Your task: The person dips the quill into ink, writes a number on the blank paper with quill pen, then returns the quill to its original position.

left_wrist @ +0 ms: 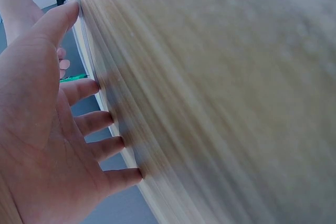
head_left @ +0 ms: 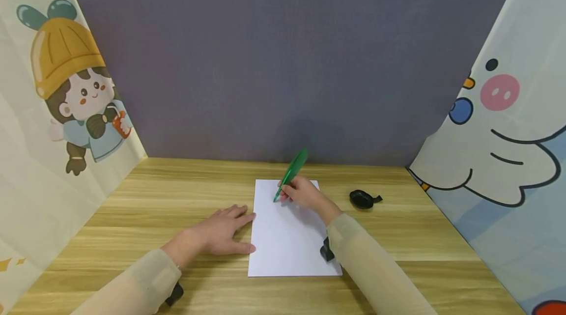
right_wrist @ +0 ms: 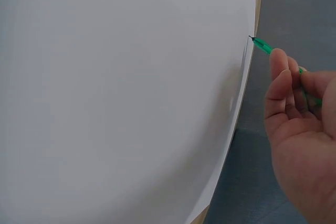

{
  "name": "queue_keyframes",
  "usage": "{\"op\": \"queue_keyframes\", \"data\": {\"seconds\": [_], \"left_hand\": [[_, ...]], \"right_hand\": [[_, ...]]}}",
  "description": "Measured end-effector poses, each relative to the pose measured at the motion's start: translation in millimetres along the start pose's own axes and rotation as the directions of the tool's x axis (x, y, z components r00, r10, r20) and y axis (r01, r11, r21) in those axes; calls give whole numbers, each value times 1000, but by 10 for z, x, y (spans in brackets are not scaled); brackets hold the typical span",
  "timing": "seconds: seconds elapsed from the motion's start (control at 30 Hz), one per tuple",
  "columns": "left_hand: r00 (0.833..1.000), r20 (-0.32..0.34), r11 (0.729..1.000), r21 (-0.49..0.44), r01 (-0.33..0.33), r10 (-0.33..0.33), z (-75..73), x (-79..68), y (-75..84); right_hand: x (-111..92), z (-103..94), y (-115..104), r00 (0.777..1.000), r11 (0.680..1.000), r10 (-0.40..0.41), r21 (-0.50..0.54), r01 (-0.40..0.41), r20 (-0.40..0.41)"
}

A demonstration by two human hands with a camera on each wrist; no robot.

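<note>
A green pen (head_left: 293, 170) with a broad leaf- or feather-like top is pinched in my right hand (head_left: 305, 192). It leans up to the right, its point at the upper part of a white sheet of paper (head_left: 287, 251). In the right wrist view the dark tip of the pen (right_wrist: 262, 44) meets the paper (right_wrist: 131, 87), beyond the thumb and fingers. My left hand (head_left: 223, 231) lies palm down with fingers spread, thumb and index fingertip at the paper's left edge. Its straight fingers rest on the wooden tabletop in the left wrist view. No writing is discernible on the sheet.
A small black oval thing with a short tail (head_left: 361, 199) lies on the wooden table (head_left: 177, 182), right of the paper. A grey panel (head_left: 283, 59) stands behind the table. Printed cartoon sheets (head_left: 31, 157) flank both sides. Black wrist mounts (head_left: 327, 250) show under the sleeves.
</note>
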State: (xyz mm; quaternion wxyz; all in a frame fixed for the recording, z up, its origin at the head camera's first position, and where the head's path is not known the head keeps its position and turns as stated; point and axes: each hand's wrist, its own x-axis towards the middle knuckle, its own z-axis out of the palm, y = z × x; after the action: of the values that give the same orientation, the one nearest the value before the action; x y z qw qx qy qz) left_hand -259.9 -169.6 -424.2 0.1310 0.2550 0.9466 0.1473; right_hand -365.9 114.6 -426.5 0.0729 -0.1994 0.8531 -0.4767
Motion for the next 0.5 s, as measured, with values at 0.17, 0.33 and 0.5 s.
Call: {"op": "queue_keyframes", "data": {"seconds": [0.17,0.33,0.5], "left_hand": [[1000,-1,1000,-2,-7,7,-17,-18,20],[1000,0,1000,-3,-17,17,-27,-34,34],[1000,-1,1000,2,-16,16,-16,-20,16]], "right_hand": [[-13,15,-17,1000,1000,9,-2,-9,10],[-31,31,-41,1000,1000,12,-11,-12,24],[-49,47,-51,999,1000,2,-8,-2,40]]}}
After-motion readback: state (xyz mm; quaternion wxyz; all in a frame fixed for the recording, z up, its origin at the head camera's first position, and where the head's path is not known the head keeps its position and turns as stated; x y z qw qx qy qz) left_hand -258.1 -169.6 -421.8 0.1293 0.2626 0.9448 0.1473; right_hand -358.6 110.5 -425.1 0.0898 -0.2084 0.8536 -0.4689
